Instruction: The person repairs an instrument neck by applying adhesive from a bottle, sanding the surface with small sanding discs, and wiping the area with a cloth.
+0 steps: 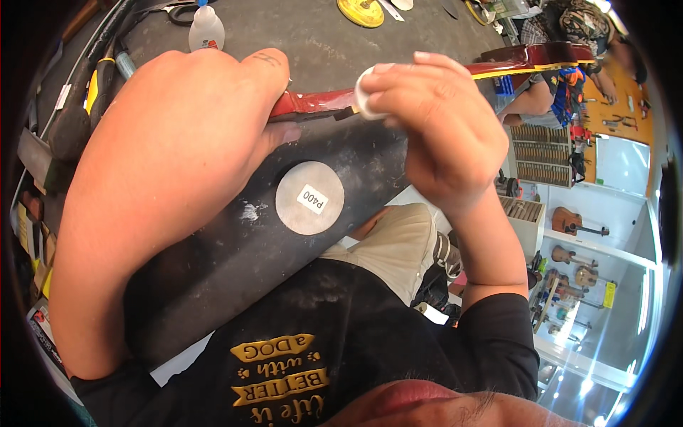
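Observation:
A glossy dark red wooden instrument (530, 55), like a small guitar with a yellow edge, lies across the bench; its neck (318, 102) runs toward the left. Around the neck's left end my left hand (192, 117) is closed, thumb below and fingers above. In my right hand (445, 117) a white round disc, perhaps a sanding disc (364, 92), is pinched and pressed to the neck. The rest of the disc is hidden by my fingers. Below the neck, a grey round disc (289, 203) with a small white label lies flat on the dark bench top.
A translucent squeeze bottle (207, 30) stands beyond my left hand, near black scissors (182, 13). A yellow round object (361, 11) sits at the far edge of view. Another person (533, 99) is at the right, near wall tools. Instruments (569, 221) hang along the right wall.

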Motion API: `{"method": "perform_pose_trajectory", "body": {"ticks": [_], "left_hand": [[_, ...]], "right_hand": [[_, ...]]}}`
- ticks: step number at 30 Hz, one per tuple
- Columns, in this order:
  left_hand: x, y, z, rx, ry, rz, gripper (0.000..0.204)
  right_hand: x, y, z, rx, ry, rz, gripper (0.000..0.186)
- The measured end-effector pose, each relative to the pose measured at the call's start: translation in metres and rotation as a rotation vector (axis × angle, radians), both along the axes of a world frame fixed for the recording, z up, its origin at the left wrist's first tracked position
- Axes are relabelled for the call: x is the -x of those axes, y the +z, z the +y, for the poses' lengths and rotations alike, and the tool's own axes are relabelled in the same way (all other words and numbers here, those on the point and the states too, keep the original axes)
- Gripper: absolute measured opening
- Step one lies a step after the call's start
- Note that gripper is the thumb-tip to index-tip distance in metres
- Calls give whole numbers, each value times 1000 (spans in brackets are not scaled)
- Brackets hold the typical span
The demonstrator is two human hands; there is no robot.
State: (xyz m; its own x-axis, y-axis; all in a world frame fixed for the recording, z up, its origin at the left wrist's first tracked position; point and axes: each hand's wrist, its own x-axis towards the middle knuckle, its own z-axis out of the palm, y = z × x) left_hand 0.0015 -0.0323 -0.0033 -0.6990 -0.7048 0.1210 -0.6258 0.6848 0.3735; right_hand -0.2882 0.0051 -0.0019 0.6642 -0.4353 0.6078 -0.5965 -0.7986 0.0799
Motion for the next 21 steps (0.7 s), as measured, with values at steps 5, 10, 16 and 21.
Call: {"method": "perform_pose_trajectory", "body": {"ticks": [5,10,16,21], "left_hand": [[3,0,1,-9,7,-5,37],[1,2,1,-10,10,4,37],[1,2,0,-23,11,-8,37],[-1,1,-1,-2,14,5,37]], "right_hand": [[3,1,1,-20,-2,-1,13],[-5,10,9,-116,-16,12,19],[-3,5,5,-91,53,2,11],[-4,0,8,-41,58,-21,12]]}}
